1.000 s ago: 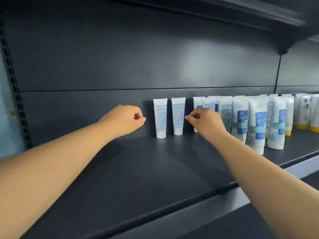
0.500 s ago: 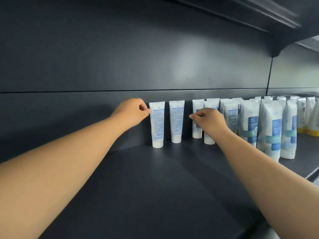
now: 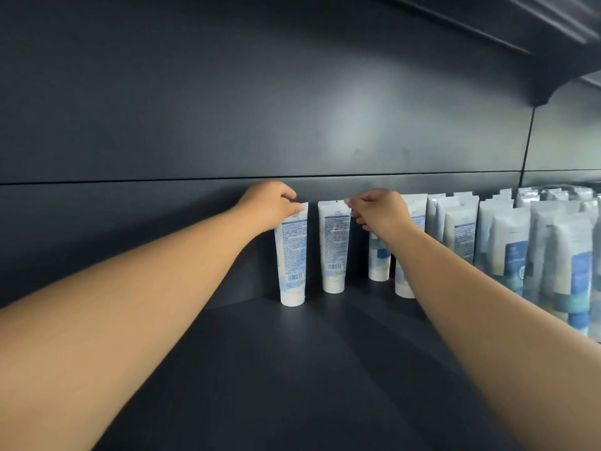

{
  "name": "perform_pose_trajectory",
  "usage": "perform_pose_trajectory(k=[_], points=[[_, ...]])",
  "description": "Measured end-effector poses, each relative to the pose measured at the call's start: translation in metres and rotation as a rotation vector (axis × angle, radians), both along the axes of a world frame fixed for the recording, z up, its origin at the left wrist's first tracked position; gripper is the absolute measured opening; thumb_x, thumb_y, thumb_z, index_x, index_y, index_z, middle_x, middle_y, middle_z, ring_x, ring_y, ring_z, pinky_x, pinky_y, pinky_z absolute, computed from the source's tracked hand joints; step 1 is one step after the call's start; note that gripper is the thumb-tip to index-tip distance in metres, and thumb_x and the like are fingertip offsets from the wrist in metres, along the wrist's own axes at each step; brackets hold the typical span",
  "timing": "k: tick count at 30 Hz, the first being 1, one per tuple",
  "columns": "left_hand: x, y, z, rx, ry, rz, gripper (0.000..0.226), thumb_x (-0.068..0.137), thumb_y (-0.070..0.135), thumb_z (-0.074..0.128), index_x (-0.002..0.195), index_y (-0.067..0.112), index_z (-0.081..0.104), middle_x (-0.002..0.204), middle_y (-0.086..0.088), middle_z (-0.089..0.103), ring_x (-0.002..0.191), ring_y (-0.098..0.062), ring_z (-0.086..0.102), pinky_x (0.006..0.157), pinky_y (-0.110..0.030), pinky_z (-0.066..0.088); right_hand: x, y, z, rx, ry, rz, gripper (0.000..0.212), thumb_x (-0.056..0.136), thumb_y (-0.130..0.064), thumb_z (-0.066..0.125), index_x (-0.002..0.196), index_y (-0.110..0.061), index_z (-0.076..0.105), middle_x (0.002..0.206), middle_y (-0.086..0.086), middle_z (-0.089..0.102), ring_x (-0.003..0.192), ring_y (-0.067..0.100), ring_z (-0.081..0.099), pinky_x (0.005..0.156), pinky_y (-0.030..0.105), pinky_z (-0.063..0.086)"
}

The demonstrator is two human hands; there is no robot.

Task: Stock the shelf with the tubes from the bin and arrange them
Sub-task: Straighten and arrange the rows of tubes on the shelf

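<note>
**At the shelf back wall: both hands now on tube tops**

Head view: left hand [image 3: 271, 203] has closed the gap from a moment ago and now pinches the crimped top of the leftmost tube [image 3: 291, 255]. Right hand [image 3: 379, 208] shifted left off the packed row [image 3: 507, 242]; its fingertips [image 3: 349, 203] pinch or touch the second tube [image 3: 334, 249] at its top corner, can't tell which. Both tubes stand cap-down on the shelf [image 3: 292, 369], backs facing out, apart from each other. Likely straightening or turning comes next. Bin not in view.
</note>
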State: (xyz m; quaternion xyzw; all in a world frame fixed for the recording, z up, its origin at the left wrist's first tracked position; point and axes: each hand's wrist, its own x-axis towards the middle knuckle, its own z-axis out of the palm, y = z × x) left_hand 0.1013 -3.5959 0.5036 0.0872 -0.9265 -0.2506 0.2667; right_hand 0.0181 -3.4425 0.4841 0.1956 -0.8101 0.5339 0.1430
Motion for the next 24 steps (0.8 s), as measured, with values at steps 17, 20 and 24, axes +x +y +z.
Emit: perform_pose_trajectory(k=[17,20,24], points=[[0.002,-0.018,0.046,-0.259,-0.362,-0.132,0.026,0.083,0.024,0.066,0.109,0.026,0.067,0.093,0.011,0.061,0.092,-0.008,0.052,0.087,-0.021,0.035,-0.021,-0.028,0.013,0.208,0.043,0.131,0.045,0.092,-0.041,0.049,0.058,-0.012,0.05,0.054,0.003,0.051,0.046,0.015,0.042,0.05,0.023,0.035],[0.003,-0.018,0.05,-0.352,-0.405,-0.091,0.016,0.083,0.028,0.065,0.098,0.031,0.069,0.08,0.002,0.059,0.066,-0.011,0.049,0.062,-0.023,0.036,-0.022,-0.03,0.014,0.265,0.062,0.067,0.049,0.091,-0.044,0.048,0.053,-0.013,0.045,0.053,0.001,0.048,0.048,0.013,0.042,0.049,0.022,0.032],[0.006,-0.018,0.049,-0.263,-0.478,-0.105,0.007,0.081,0.034,0.065,0.084,0.028,0.067,0.074,0.008,0.064,0.067,-0.007,0.058,0.052,-0.02,0.033,-0.02,-0.031,0.016,0.4,0.084,-0.001,0.051,0.089,-0.05,0.048,0.056,-0.012,0.042,0.059,0.003,0.046,0.055,0.015,0.043,0.05,0.023,0.031]])
